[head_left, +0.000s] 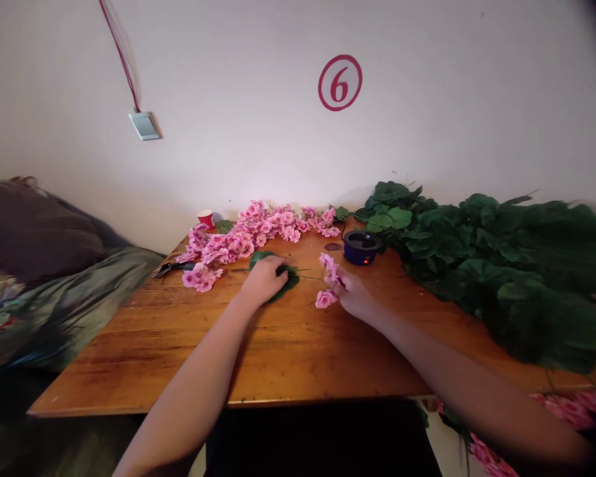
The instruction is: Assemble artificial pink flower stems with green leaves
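My left hand point(264, 281) rests fingers down on a cluster of dark green artificial leaves point(284, 275) lying on the wooden table point(179, 358). My right hand point(353, 293) grips a sprig of pink artificial flowers point(328, 281), with one bloom above the fingers and one below. A thin stem runs between the leaves and the sprig. Whether the left hand grips the leaves or only presses them I cannot tell.
A long pile of pink flowers point(248, 240) lies at the table's back. A big heap of green leaves point(501, 265) covers the right side. A small dark blue pot point(361, 246), a red cup point(206, 218) and pliers point(171, 267) stand nearby. A couch point(40, 278) is left.
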The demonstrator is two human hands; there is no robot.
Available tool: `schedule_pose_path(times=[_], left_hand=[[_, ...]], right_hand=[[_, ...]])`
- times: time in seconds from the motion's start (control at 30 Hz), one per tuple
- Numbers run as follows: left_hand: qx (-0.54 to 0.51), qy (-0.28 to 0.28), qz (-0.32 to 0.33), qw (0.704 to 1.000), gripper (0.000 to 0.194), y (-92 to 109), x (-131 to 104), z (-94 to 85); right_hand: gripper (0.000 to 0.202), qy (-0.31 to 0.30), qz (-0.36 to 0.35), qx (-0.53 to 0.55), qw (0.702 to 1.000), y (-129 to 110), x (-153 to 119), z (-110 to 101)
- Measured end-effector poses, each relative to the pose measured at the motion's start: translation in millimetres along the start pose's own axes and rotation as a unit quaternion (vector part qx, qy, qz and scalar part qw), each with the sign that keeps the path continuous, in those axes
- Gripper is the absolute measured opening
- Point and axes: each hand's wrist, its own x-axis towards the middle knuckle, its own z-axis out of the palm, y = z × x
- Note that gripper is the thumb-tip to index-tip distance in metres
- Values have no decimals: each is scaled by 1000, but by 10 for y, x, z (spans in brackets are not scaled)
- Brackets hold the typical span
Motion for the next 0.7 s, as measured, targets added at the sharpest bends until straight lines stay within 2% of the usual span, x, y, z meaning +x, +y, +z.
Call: schedule_pose_path(times=[0.1,0.23,0.43,0.57,0.7], left_hand=[[37,-98,20,994,33,-62,0,7],[91,-142,50,984,28,-93,-1,2],[148,-142,69,976,20,-108,-4,-5],[154,-123,62,978,14,-125,-24,-15],[134,-111,59,983,15,-119,-44,-72]], right_hand=[[30,13,-6,-13,1000,52,16,10],[33,4,12,64,998,122,36,57],[44,-17,51,153,987,183,70,70],[55,1,49,120,992,222,87,54],[53,3,43,70,997,264,108,58]])
